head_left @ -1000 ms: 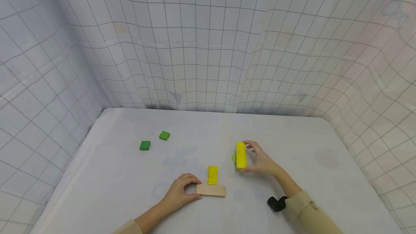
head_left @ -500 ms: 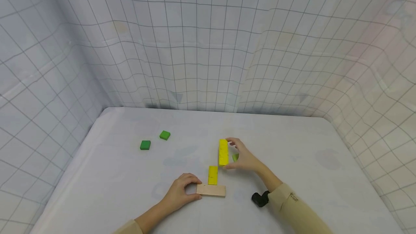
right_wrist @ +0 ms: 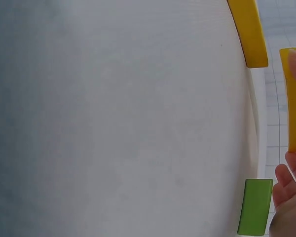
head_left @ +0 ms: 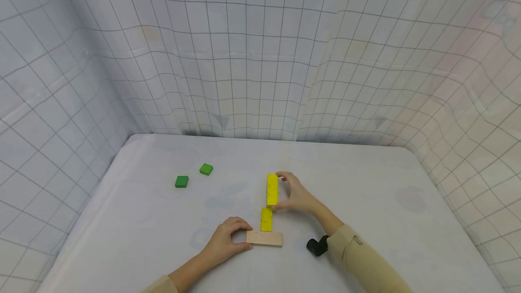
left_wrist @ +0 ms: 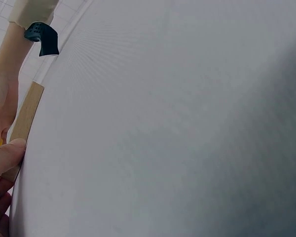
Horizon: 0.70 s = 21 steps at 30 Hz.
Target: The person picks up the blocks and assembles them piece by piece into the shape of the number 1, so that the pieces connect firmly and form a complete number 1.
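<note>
My left hand (head_left: 224, 241) grips the left end of a flat wooden block (head_left: 264, 238) lying crosswise on the white table, thumb on the near side and fingers on the far side. Just beyond that block lies a yellow block (head_left: 266, 219), lengthwise. My right hand (head_left: 299, 198) holds a longer yellow block (head_left: 272, 190) by its two ends, between thumb and fingertips. In the right wrist view this held block (right_wrist: 294, 103) appears raised off the table. Its near end hangs close to the far end of the lying yellow block; whether they touch I cannot tell.
Two small green blocks, one darker (head_left: 182, 181) and one brighter (head_left: 206, 169), lie at the back left. A light green block (right_wrist: 255, 207) lies by my right hand, hidden in the head view. A black wrist camera (head_left: 317, 246) sits on my right sleeve. Grid-patterned curtains (head_left: 260, 58) surround the table.
My right hand has carried the longer yellow block leftward, from above the light green block to beyond the lying yellow one. The left hand and wooden block have stayed put.
</note>
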### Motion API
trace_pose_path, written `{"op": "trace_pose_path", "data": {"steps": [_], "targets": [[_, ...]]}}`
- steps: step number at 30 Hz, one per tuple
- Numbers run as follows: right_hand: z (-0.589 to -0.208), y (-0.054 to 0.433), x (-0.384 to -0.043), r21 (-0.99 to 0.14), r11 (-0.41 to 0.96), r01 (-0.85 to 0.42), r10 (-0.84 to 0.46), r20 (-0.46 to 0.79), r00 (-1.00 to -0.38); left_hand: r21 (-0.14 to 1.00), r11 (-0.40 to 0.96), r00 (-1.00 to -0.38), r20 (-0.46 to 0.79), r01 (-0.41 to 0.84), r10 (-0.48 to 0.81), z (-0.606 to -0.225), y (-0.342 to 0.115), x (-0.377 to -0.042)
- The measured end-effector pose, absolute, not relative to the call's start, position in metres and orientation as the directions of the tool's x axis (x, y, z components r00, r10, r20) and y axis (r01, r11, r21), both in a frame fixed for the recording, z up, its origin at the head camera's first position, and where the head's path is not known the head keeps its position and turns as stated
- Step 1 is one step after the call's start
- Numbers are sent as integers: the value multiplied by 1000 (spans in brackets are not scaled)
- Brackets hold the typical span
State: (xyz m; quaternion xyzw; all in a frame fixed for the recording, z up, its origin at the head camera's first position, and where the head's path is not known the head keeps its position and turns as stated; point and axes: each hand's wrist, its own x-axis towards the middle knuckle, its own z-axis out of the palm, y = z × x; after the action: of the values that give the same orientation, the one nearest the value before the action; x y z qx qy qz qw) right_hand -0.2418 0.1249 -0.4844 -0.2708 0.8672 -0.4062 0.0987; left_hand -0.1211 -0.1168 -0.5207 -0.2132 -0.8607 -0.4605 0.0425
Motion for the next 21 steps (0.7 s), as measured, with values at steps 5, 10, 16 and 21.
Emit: {"op": "trace_pose_path", "data": {"steps": [5, 10, 16, 21], "targets": [[-485, 123, -242, -739, 556, -380, -538, 28, -843, 777, 483, -906, 265, 404, 331, -520, -117, -121], [-487, 123, -244, -718, 586, -375, -537, 2, -843, 778, 477, -904, 271, 408, 332, -519, -117, -121], [-487, 123, -246, -696, 603, -389, -555, -16, -832, 772, 480, -901, 281, 417, 331, -520, -117, -121], [-488, 123, -246, -681, 611, -403, -564, -18, -826, 773, 480, -901, 276, 415, 334, -520, -117, -121]]}}
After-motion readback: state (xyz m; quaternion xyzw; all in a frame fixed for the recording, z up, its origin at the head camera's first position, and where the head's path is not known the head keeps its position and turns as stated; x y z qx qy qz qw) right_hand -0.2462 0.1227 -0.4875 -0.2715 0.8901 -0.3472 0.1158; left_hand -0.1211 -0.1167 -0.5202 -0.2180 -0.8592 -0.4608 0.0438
